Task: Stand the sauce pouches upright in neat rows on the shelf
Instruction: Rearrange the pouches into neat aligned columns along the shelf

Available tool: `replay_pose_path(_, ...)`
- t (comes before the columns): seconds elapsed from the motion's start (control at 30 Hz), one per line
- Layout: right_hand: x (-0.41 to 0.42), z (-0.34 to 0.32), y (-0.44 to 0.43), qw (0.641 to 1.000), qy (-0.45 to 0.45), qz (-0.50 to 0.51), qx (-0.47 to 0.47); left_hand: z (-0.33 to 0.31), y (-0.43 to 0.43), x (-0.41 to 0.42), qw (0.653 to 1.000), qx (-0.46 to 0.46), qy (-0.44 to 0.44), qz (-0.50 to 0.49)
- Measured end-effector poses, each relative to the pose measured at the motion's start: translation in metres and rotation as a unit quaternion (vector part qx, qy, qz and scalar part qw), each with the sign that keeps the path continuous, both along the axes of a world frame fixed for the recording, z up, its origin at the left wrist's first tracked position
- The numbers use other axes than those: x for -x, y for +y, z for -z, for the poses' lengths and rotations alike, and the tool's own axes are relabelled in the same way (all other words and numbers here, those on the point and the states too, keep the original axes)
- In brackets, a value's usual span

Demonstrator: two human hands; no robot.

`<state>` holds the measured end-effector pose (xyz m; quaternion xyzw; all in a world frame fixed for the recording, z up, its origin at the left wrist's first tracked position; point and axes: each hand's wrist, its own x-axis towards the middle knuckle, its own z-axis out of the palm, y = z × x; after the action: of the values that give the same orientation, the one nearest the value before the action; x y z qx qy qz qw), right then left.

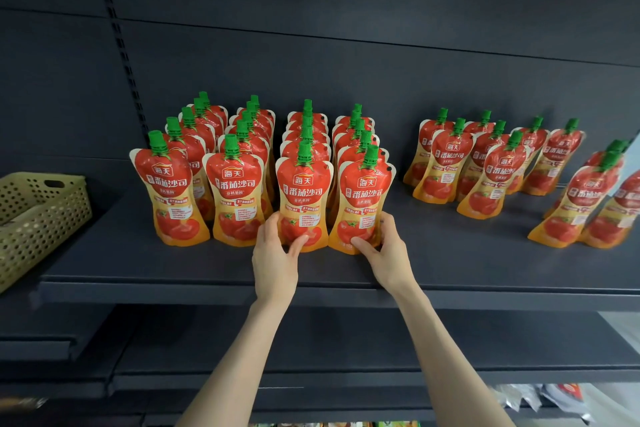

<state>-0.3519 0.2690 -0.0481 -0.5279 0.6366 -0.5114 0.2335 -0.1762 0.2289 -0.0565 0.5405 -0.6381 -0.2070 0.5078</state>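
Observation:
Red and orange tomato sauce pouches with green caps stand on a dark shelf [173, 267]. Several straight rows run front to back at the middle left. My left hand [277, 253] grips the base of the third row's front pouch [303, 198], thumb across its front. My right hand [384, 250] grips the base of the fourth row's front pouch [363, 204] in the same way. Both pouches stand upright, side by side. Farther right, a looser group of pouches [491, 163] leans at angles, and more tilted pouches [588, 204] stand at the right edge.
A tan perforated plastic basket [38, 218] sits at the shelf's left end. The dark back panel rises behind the pouches. Bare shelf lies between the neat rows and the leaning group. A lower shelf [346, 367] runs beneath, with packaged goods [540, 399] at bottom right.

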Motion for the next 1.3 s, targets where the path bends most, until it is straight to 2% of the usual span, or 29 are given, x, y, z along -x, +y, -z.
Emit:
replay_pose_path(0.7,-0.005,-0.004,0.005,0.999,0.015,0.038,-0.01,-0.002,0.005,-0.004,1.0,-0.021,-0.018,0.008)
replay_pose_path(0.9,0.004,-0.001,0.029,0.992,0.048,0.112,0.011,0.001,0.028,-0.003,0.997,0.07,-0.029,0.0)
replay_pose_path(1.07,0.038,-0.014,0.049,0.985,0.047,0.156,0.059,-0.013,0.044,0.034,0.991,0.119,0.001,0.056)
replay_pose_path(1.3,0.122,-0.039,0.042,0.977,0.06,0.182,0.097,-0.033,0.044,0.137,0.983,0.104,0.052,0.141)
